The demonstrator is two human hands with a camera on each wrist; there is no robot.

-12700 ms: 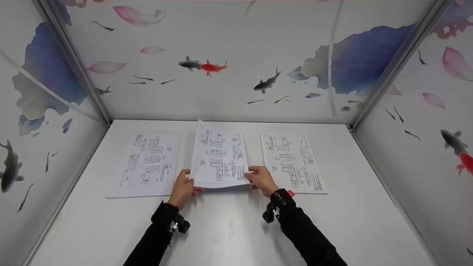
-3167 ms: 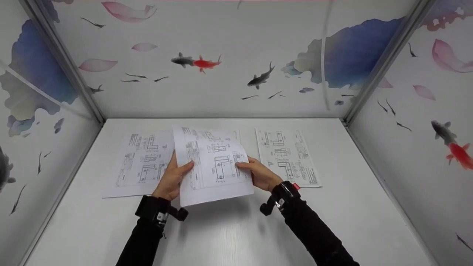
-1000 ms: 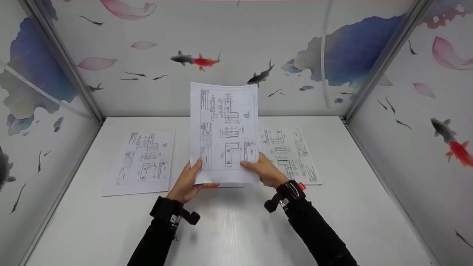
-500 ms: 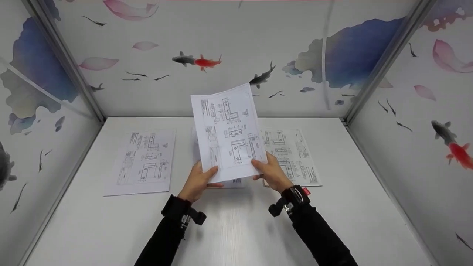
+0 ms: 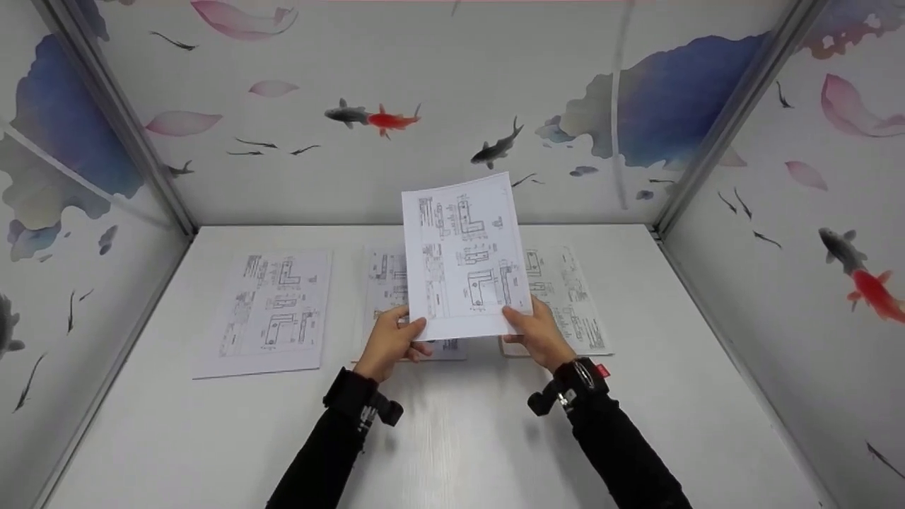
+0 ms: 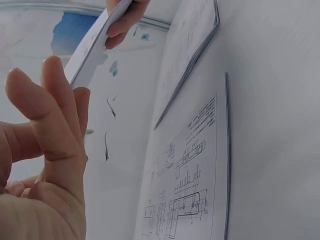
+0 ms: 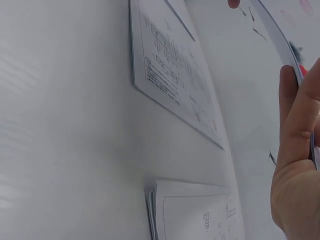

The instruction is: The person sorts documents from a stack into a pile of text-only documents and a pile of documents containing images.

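Grip: with our left hand (image 5: 389,344) and our right hand (image 5: 543,334) we pinch the lower corners of the held paper (image 5: 459,261).
Held paper: it leans up between our hands, off the table (image 5: 438,445), printed face toward us.
Middle papers (image 5: 384,283): below our left hand and just beyond it, partly hidden by the held paper.
Right papers (image 5: 585,304): just beyond our right hand, flat on the table.
Left papers (image 5: 272,304): well left of our left hand, also flat.
Wall (image 5: 283,187): farthest beyond our hands, with painted fish (image 5: 394,121).
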